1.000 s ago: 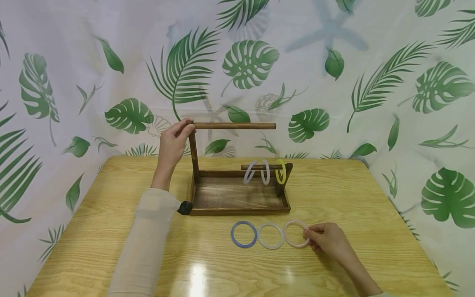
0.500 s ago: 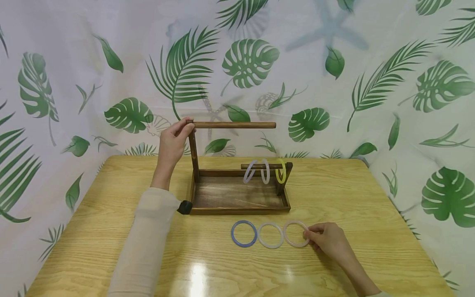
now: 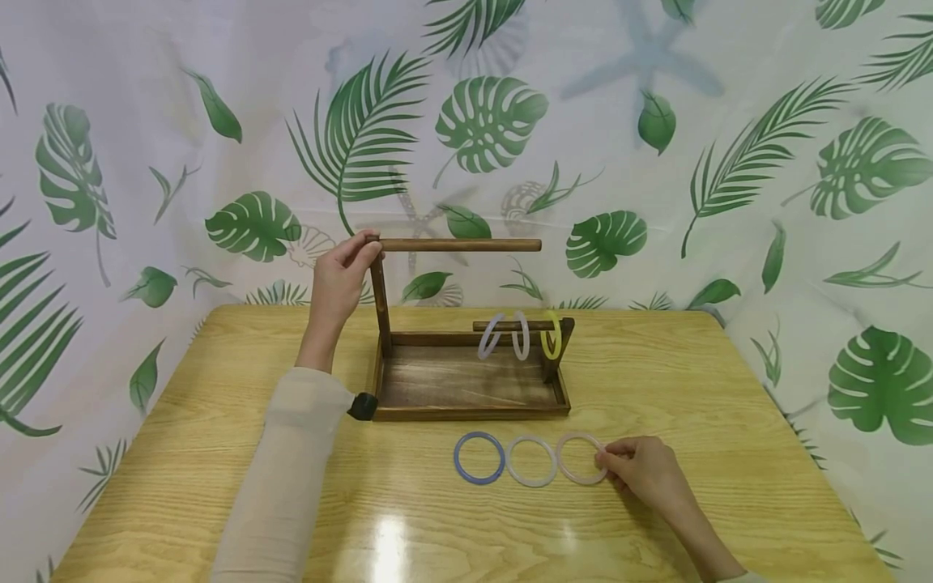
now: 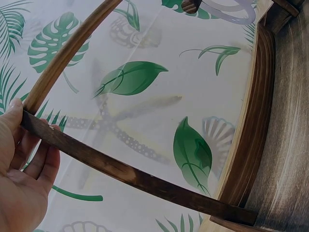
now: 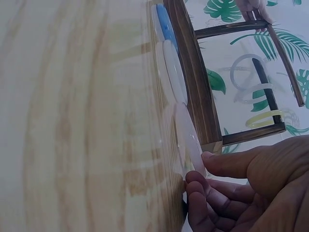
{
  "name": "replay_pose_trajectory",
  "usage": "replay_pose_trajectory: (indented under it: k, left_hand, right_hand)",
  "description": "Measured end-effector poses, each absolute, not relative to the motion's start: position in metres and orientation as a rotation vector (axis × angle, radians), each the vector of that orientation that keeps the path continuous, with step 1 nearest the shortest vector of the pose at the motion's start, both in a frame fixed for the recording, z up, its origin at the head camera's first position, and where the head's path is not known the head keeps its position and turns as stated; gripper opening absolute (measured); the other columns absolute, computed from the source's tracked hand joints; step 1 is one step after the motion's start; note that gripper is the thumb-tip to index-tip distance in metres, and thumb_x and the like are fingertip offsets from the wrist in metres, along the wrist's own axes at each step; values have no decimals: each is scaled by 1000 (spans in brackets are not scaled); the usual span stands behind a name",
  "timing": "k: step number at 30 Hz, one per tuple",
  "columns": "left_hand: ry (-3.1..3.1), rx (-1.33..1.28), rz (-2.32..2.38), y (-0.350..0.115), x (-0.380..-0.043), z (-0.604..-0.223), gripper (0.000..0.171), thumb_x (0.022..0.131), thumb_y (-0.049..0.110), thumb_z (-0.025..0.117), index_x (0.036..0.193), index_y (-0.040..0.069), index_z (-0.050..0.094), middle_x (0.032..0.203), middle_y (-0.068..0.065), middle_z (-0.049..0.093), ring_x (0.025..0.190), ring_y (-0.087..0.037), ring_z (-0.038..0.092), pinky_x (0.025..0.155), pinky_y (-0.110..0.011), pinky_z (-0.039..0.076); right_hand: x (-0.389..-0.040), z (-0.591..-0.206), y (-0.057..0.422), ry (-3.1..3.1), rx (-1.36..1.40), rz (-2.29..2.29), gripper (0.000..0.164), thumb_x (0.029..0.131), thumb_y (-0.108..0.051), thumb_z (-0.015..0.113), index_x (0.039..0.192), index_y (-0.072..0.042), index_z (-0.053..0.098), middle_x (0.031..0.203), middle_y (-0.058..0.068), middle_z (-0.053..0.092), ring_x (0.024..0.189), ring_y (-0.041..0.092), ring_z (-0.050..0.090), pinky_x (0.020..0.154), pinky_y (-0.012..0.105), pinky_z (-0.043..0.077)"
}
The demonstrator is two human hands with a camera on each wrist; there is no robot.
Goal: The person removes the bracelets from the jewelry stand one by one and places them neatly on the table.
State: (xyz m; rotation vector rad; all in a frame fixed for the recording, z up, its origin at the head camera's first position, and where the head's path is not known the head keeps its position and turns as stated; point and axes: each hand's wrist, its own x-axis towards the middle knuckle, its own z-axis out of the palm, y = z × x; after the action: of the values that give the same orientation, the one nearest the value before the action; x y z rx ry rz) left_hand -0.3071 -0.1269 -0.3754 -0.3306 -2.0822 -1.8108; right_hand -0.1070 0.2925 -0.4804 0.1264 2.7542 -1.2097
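In the head view, my left hand (image 3: 337, 279) pinches the top of the tall post of a dark wooden rack (image 3: 466, 415), where the upper bar (image 3: 466, 244) begins. The left wrist view has its thumb and fingers around that post (image 4: 120, 171). Down on the table, my right hand (image 3: 649, 470) pinches the right edge of a pale pink bangle (image 3: 581, 435). That bangle (image 5: 190, 135) lies flat or nearly so in the right wrist view. A whitish bangle (image 3: 532, 485) and a blue bangle (image 3: 457, 458) continue the row leftward.
On the rack's lower bar (image 3: 535, 327) hang a pale purple bangle (image 3: 483, 346), a whitish bangle (image 3: 526, 338) and a yellow bangle (image 3: 559, 338). The rack stands on a wood-grain table (image 3: 656, 380). Behind it hangs a leaf-print cloth (image 3: 583, 97).
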Motion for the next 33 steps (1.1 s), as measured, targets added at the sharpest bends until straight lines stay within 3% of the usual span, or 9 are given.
replay_pose_trajectory:
  k: [17,26,33]
  left_hand:
    - [-2089,-314,-1834,-126,-302,-370,39,106,22,63,136,-2,65,124,-22,71,118,-33,66,104,-36,50]
    - [-2143,-299,-1816,-120,-279,-346,37,107,16,60,136,-7,63,126,-26,68,120,-33,65,103,-33,51]
    - [-2101,-313,-1836,-125,-299,-367,38,107,19,61,136,-4,65,124,-25,70,119,-34,66,104,-33,51]
  right_hand:
    - [-107,-477,293,2766,177,-1188,23,97,-12,73,104,10,75,72,4,69,62,17,63,52,25,53]
    - [-110,-469,299,2773,147,-1193,34,98,-18,72,117,11,70,88,9,73,67,19,62,52,26,51]
    - [-117,-455,303,2776,124,-1226,39,101,-22,70,119,12,69,90,13,75,73,23,68,56,30,55]
